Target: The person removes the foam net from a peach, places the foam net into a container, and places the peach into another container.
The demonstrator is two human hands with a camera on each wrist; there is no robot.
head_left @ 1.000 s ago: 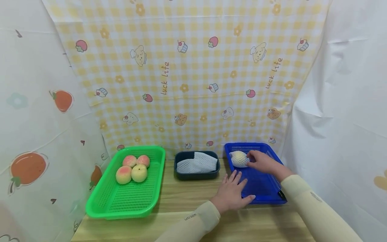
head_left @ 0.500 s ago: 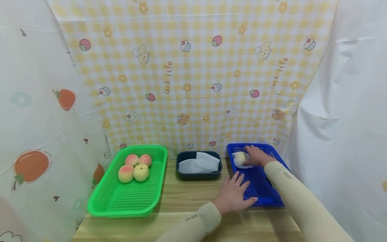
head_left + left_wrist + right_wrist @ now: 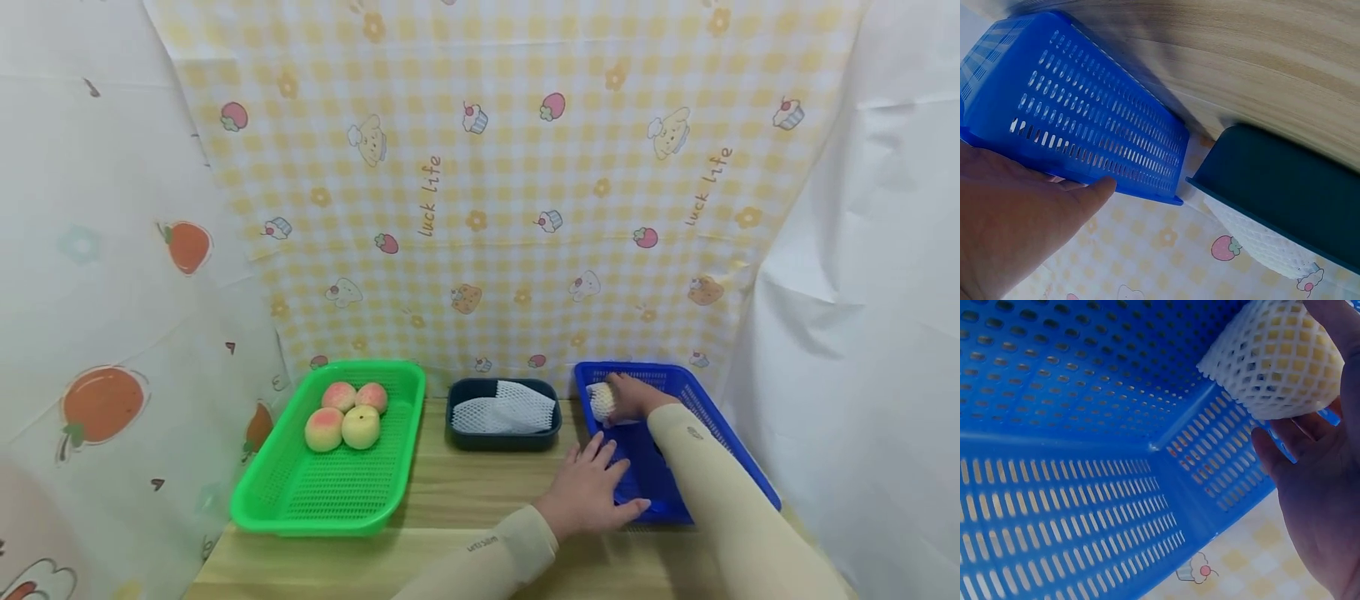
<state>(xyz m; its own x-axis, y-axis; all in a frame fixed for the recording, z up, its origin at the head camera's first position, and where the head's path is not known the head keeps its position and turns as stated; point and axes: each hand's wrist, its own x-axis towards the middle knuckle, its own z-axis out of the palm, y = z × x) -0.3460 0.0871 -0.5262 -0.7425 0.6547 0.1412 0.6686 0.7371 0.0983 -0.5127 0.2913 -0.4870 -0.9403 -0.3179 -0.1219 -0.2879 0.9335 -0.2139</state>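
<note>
A pale yellow peach in a white foam net (image 3: 602,402) sits at the far left of the blue basket (image 3: 705,408). My right hand (image 3: 634,398) grips it from the right; in the right wrist view the fingers (image 3: 1285,440) curl under the net (image 3: 1272,362), with the thumb on its other side. My left hand (image 3: 588,492) rests at the left rim of the blue basket, its fingers spread and straight. The left wrist view shows that hand (image 3: 1029,212) along the rim, beside the slotted basket wall (image 3: 1085,106).
Several bare peaches (image 3: 361,427) lie in the green basket (image 3: 330,531) on the left. Between the two baskets stands a dark box (image 3: 504,442) with white foam nets (image 3: 517,408) in it. Patterned cloth (image 3: 480,275) hangs behind the wooden table (image 3: 435,500), and cloth also hangs at both sides.
My right hand has moved from the net's right edge further round the netted peach, and the forearm has swung left. My left hand has stayed at the rim. The head view has shifted slightly.
</note>
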